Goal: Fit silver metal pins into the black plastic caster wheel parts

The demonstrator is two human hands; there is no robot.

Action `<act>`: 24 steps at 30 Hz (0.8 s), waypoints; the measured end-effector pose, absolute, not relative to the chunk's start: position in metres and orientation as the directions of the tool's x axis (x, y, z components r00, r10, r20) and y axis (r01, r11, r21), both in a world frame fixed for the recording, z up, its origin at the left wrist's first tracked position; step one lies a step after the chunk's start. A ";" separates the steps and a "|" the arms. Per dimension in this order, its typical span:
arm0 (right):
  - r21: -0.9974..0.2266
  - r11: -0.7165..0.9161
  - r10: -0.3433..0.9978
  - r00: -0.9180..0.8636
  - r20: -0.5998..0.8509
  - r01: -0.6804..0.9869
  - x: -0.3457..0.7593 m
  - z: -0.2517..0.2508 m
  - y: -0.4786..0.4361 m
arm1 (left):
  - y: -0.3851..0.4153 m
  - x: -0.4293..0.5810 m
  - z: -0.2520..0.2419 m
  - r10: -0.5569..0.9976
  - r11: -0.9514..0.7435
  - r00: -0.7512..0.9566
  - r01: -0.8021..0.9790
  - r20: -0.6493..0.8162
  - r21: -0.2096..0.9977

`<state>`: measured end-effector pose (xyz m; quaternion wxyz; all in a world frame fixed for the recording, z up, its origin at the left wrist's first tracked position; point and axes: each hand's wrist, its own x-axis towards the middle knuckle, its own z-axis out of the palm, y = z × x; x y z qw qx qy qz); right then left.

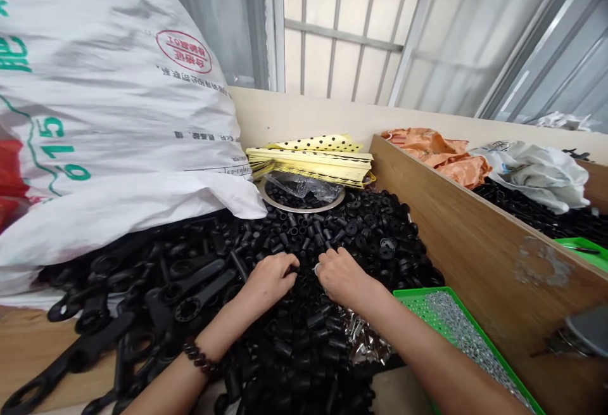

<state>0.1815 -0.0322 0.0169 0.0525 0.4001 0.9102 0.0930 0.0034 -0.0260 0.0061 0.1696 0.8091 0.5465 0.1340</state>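
My left hand (268,280) and my right hand (341,277) rest close together on a heap of small black plastic cylinders (304,332). Both hands have curled fingers, and what they hold is hidden. A small silvery glint shows at my right fingertips. Black plastic discs (380,237) lie just beyond my right hand. Long black plastic arms with ring ends (199,291) lie left of my left hand. A dark beaded bracelet (199,357) circles my left wrist. A green tray of small silver screws (456,332) sits right of my right forearm.
A large white woven sack (118,85) towers at the left. A round metal pan (304,207) and yellow packets (308,165) stand behind the heap. A wooden board (456,237) divides off the right, where orange (439,156) and white bags (536,174) lie on more black parts.
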 end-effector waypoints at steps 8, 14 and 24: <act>0.236 0.643 0.755 -0.655 -0.035 0.728 0.176 0.018 -0.027 | -0.028 -0.007 0.005 0.964 -0.175 0.264 0.563 0.025 0.808; 0.227 0.629 0.765 -0.644 -0.013 0.743 0.175 0.018 -0.027 | -0.029 -0.008 -0.002 0.978 -0.024 0.205 0.306 -0.042 0.952; 0.163 0.641 0.760 -0.650 0.006 0.750 0.172 0.014 -0.024 | -0.035 -0.008 -0.011 0.982 0.058 0.170 0.141 -0.082 0.988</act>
